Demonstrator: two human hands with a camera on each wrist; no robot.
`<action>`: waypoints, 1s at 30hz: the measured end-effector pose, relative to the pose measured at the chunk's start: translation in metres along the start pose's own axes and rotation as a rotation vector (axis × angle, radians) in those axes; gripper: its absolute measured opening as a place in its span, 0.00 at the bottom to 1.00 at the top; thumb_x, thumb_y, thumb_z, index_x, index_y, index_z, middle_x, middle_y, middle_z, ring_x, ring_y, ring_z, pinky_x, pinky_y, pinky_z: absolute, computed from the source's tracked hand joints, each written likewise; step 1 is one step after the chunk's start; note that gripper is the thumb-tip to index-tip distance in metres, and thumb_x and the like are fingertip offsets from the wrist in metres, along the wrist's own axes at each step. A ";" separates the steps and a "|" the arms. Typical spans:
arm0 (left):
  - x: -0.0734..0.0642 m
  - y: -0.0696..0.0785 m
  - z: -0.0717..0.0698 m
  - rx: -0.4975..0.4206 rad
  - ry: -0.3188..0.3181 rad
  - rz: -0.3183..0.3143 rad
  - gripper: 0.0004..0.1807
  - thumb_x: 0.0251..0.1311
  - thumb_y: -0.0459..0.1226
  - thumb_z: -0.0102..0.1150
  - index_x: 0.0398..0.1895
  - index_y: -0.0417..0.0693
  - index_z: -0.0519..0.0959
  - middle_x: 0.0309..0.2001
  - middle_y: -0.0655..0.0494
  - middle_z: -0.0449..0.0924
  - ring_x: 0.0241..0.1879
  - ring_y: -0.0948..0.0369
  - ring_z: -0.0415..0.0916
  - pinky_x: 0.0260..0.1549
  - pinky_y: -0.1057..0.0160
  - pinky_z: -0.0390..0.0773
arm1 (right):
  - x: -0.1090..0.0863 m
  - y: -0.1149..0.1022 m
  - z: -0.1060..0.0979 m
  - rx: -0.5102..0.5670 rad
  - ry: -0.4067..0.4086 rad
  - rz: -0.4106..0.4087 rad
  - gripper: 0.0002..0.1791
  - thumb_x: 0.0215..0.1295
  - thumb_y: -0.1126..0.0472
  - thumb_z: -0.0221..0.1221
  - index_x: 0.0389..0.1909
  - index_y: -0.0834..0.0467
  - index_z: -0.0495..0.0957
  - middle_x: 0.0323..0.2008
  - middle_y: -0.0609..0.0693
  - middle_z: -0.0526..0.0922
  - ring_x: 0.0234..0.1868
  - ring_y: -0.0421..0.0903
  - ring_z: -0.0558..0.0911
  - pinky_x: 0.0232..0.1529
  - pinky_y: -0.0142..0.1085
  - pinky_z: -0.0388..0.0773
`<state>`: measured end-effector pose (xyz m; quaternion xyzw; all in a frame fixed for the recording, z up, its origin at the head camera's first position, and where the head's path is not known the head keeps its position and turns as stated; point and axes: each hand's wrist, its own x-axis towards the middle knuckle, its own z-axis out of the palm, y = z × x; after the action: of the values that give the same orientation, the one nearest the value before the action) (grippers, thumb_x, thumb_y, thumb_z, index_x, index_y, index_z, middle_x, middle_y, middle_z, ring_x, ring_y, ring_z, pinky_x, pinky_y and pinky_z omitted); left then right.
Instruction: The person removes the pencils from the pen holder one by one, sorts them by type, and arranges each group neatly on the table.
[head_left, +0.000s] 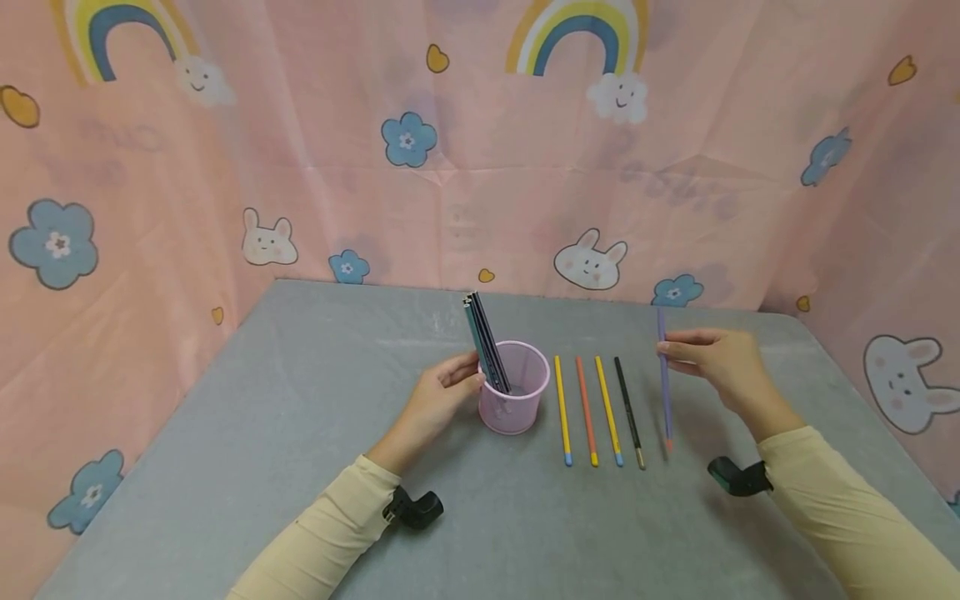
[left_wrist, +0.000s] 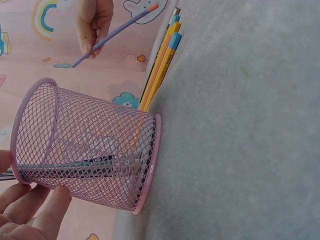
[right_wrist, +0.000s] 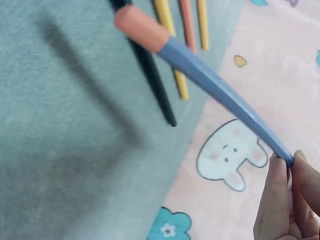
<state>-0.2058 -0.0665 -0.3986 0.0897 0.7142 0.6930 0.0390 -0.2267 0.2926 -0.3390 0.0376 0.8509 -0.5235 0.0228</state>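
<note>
With our right hand [head_left: 716, 364] we pinch a purple pencil [head_left: 666, 400] above the grey table [head_left: 525, 533], orange end lowered, toward the far right corner. Our left hand [head_left: 438, 400] grips the rim of a pink mesh cup [head_left: 508, 414] short of the far edge, dark pencils [head_left: 487, 342] leaning inside it. Between cup and purple pencil we see a yellow pencil [head_left: 562, 408], an orange pencil [head_left: 586, 408], a second yellow pencil [head_left: 608, 408] and a black pencil [head_left: 628, 408] lying side by side.

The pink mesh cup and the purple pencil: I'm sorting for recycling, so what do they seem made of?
Pink mesh cup: probably painted metal, given its thin strands and diamond openings, though plastic isn't ruled out.
Purple pencil: likely painted wood, from its flat facets and soft sheen, though no bare wood shows. Its matte salmon end could be rubber or paint.
</note>
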 end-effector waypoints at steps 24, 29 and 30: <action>-0.002 0.001 -0.001 -0.011 -0.015 -0.024 0.24 0.60 0.35 0.57 0.61 0.40 0.70 0.57 0.45 0.75 0.57 0.56 0.73 0.57 0.58 0.72 | 0.025 0.030 0.011 -0.051 -0.108 0.182 0.29 0.57 0.58 0.64 0.54 0.73 0.70 0.29 0.42 0.82 0.31 0.34 0.81 0.42 0.35 0.81; -0.002 0.002 0.000 -0.017 -0.016 -0.033 0.25 0.60 0.35 0.57 0.61 0.41 0.70 0.57 0.47 0.75 0.57 0.57 0.72 0.58 0.57 0.70 | 0.030 0.034 0.013 -0.007 -0.133 0.192 0.28 0.57 0.61 0.64 0.53 0.75 0.70 0.26 0.40 0.82 0.29 0.33 0.81 0.39 0.33 0.82; -0.002 0.002 0.000 -0.017 -0.018 -0.034 0.25 0.60 0.35 0.57 0.61 0.41 0.70 0.57 0.46 0.75 0.57 0.56 0.72 0.58 0.56 0.70 | 0.031 0.034 0.013 -0.012 -0.136 0.195 0.28 0.57 0.62 0.64 0.53 0.75 0.70 0.26 0.40 0.82 0.29 0.33 0.81 0.39 0.33 0.82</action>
<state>-0.2034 -0.0673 -0.3970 0.0835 0.7093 0.6975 0.0577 -0.2544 0.2973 -0.3777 0.0847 0.8427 -0.5152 0.1315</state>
